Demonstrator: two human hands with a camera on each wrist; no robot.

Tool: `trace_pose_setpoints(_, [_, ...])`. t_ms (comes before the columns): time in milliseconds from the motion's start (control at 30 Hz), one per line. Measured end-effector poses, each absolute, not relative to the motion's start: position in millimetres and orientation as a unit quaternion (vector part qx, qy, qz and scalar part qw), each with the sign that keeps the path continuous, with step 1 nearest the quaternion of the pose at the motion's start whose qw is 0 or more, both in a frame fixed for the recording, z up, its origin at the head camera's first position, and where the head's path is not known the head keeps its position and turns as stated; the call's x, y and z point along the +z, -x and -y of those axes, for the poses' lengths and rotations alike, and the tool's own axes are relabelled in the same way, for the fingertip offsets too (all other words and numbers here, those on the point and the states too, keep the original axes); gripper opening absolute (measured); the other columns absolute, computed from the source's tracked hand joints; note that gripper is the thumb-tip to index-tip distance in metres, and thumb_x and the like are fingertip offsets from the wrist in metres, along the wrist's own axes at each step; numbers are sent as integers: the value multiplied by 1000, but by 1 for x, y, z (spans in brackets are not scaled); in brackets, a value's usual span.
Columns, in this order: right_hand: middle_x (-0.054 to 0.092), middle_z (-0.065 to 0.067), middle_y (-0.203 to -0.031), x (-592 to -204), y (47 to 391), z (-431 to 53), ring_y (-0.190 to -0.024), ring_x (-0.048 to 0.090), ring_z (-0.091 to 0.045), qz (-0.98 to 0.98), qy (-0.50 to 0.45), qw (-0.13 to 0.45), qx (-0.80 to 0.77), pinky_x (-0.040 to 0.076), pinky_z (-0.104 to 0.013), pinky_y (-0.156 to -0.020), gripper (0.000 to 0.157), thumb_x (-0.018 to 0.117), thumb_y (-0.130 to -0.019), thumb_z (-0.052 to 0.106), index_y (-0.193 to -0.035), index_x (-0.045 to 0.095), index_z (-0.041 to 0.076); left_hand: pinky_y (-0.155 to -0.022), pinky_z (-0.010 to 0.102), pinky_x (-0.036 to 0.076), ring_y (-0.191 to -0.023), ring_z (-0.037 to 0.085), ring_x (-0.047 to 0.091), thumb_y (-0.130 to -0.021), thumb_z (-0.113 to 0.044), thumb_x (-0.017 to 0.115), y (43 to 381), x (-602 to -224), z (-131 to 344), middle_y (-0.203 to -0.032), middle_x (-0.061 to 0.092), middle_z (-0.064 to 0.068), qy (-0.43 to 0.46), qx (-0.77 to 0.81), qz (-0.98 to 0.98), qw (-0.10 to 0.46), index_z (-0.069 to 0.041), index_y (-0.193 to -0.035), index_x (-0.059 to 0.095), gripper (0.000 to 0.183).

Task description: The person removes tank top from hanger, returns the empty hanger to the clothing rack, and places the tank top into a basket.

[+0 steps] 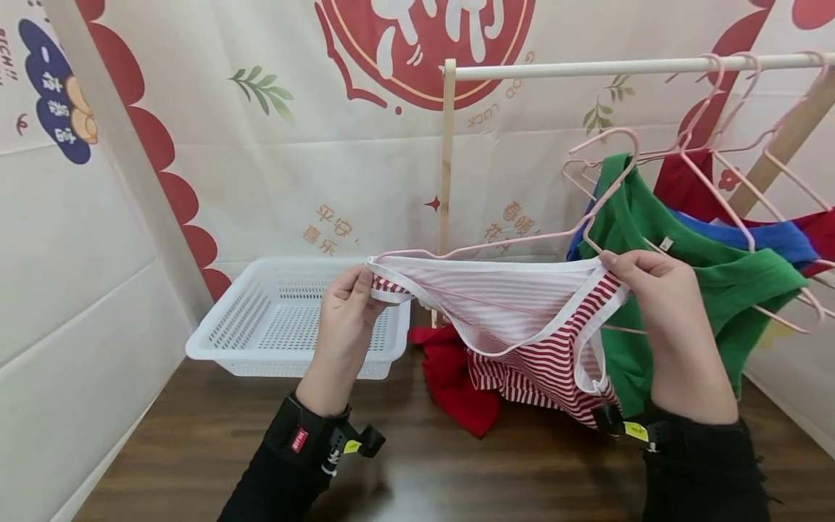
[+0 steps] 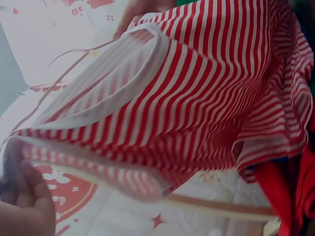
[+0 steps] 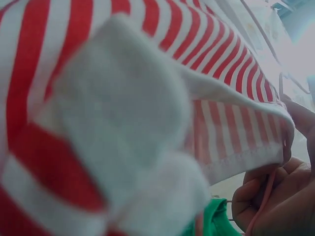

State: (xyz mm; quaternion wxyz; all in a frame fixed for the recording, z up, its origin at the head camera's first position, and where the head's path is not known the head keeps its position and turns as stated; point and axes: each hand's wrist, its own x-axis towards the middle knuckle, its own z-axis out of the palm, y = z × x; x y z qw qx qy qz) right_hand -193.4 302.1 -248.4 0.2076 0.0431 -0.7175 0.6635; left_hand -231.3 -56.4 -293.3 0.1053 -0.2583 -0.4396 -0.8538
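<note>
A red-and-white striped sleeveless top [image 1: 554, 366] with white trim is stretched sideways between both hands. My left hand [image 1: 342, 312] pinches one shoulder strap at the left end of a pink hanger [image 1: 522, 240]. At the other strap, my right hand [image 1: 665, 297] grips the white trim between thumb and fingers. The hanger runs along the neckline, and one arm of it shows through the cloth. In the right wrist view the pink wire passes by the fingers of the right hand [image 3: 275, 204]. The top's lower part hangs in folds, partly over a red cloth [image 1: 457, 377].
A white perforated basket [image 1: 251, 365] stands at the back left on the dark wooden table [image 1: 215, 435]. On the right, a rack with a white rod [image 1: 554, 70] and wooden post [image 1: 446, 167] bears several pink hangers with a green top [image 1: 724, 283], a blue garment [image 1: 779, 235] and red garments.
</note>
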Motion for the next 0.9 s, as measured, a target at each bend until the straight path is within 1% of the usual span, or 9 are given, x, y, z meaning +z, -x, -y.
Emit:
trace_pose_setpoints(133, [70, 0, -78, -252, 201, -295, -86, 56, -11, 685, -84, 197, 696, 47, -14, -71, 19, 67, -94, 18, -87, 76, 3, -82, 29, 54, -89, 13, 67, -91, -29, 63, 237, -298, 49, -99, 69, 4, 242, -893, 361, 118, -11, -95, 71, 20])
trace_pose_setpoints(300, [72, -2, -80, -254, 207, -290, -76, 65, -8, 629, -99, 170, 752, 52, -16, -71, 18, 64, -95, 16, -89, 77, 5, -80, 28, 54, -87, 13, 67, -98, -19, 56, 241, -303, 46, -96, 68, 5, 226, -900, 367, 70, -9, -93, 69, 17])
trace_pose_setpoints(367, [72, -2, -81, -254, 206, -292, -75, 66, -9, 620, -93, 170, 760, 53, -17, -69, 18, 65, -95, 17, -91, 77, 5, -79, 28, 54, -85, 12, 66, -101, -14, 53, 242, -304, 47, -95, 67, 5, 218, -878, 424, 38, -7, -98, 68, 17])
trace_pose_setpoints(467, [71, -1, -83, -254, 202, -296, -76, 63, -9, 634, -75, 198, 744, 53, -16, -67, 17, 67, -93, 18, -92, 77, 5, -78, 29, 54, -84, 13, 65, -101, -7, 51, 245, -306, 49, -97, 65, 7, 218, -827, 517, -22, 2, -113, 63, 19])
trace_pose_setpoints(533, [70, -1, -85, -253, 199, -298, -80, 61, -10, 642, -66, 218, 732, 53, -16, -67, 18, 69, -92, 19, -94, 76, 3, -79, 30, 54, -87, 14, 65, -101, -5, 50, 248, -308, 51, -101, 66, 9, 230, -791, 565, -59, 6, -125, 56, 27])
trace_pose_setpoints(567, [70, -1, -86, -253, 198, -299, -83, 59, -11, 647, -59, 227, 725, 53, -16, -67, 19, 70, -91, 20, -95, 76, 2, -81, 34, 54, -87, 15, 65, -101, -5, 50, 249, -308, 52, -104, 66, 10, 238, -772, 585, -75, 6, -129, 53, 31])
trace_pose_setpoints(733, [67, 0, -89, -252, 198, -301, -98, 48, -14, 665, -25, 258, 700, 52, -15, -66, 25, 74, -87, 24, -95, 75, 0, -89, 42, 52, -100, 21, 63, -100, -11, 54, 253, -311, 55, -120, 61, 18, 276, -680, 670, -113, -1, -142, 44, 44])
trace_pose_setpoints(833, [65, -2, -92, -252, 198, -302, -101, 45, -13, 677, -7, 267, 686, 51, -15, -65, 29, 76, -85, 27, -96, 74, -1, -92, 39, 50, -117, 24, 55, -101, -19, 53, 253, -312, 54, -136, 50, 18, 297, -624, 710, -133, -7, -149, 32, 54])
trace_pose_setpoints(900, [63, -3, -95, -252, 198, -301, -101, 45, -12, 691, 9, 269, 671, 51, -15, -64, 34, 76, -84, 31, -99, 74, 0, -96, 43, 48, -123, 26, 49, -102, -23, 51, 252, -311, 54, -143, 43, 16, 305, -592, 733, -137, -9, -152, 25, 59])
